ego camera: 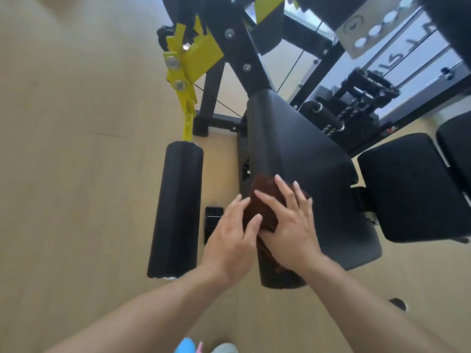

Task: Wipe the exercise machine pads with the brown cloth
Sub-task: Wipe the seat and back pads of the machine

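Note:
The brown cloth (262, 200) lies folded over the left front edge of the black seat pad (305, 159) of the exercise machine, draping down toward a black roller pad (277, 273) below it. My right hand (288, 225) lies flat on the cloth with straight, spread fingers pressing it onto the pad. My left hand (229, 240) is beside it, fingertips touching the cloth's left edge with fingers relaxed. A second black roller pad (175, 210) hangs to the left on a yellow arm (183, 72).
Another black cushion (413, 187) sits to the right. The black frame, cables and a weight stack with handles (356, 103) stand behind the seat. A small black foot piece (212, 222) rests on the tan floor (76, 149).

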{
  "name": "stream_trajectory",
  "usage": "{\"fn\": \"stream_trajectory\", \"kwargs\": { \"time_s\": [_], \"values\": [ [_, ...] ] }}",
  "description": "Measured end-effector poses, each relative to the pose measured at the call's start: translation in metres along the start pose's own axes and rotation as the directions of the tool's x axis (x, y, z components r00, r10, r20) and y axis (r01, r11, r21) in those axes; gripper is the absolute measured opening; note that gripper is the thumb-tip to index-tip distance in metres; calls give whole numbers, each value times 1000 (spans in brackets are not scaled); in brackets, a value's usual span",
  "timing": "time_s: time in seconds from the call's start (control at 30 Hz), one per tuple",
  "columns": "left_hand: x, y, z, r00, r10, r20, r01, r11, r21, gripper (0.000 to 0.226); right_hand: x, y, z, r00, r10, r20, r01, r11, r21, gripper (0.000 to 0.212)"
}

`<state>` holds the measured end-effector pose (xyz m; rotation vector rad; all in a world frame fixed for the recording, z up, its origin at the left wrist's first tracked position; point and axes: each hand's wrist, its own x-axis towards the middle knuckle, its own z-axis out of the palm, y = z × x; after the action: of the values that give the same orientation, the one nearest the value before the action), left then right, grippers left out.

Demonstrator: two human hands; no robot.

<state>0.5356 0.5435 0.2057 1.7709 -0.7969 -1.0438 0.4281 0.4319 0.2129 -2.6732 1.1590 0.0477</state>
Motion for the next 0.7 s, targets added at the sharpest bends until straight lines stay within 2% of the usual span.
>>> {"fn": "stream_trajectory", "kwargs": {
  "time_s": [0.17, 0.33, 0.47, 0.7],
  "values": [
    [32, -2, 21, 988, -7, -155, -16, 988, -151, 58, 90, -7, -8, 995, 36, -90, -38, 999, -19, 53],
    [49, 7, 55, 976, -132, -171, 78, 953, -294, 62, 142, 0, -18, 997, -10, -74, 12, 1000, 20, 48],
    [48, 11, 78, 981, -119, -152, 83, 971, -223, 72, 177, 5, -25, 998, -13, -61, 18, 997, 81, 47],
    [50, 5, 92, 960, -105, -258, 54, 979, -198, 73, 268, 3, -37, 991, 88, -97, -74, 988, 139, 53]
  ]
}}
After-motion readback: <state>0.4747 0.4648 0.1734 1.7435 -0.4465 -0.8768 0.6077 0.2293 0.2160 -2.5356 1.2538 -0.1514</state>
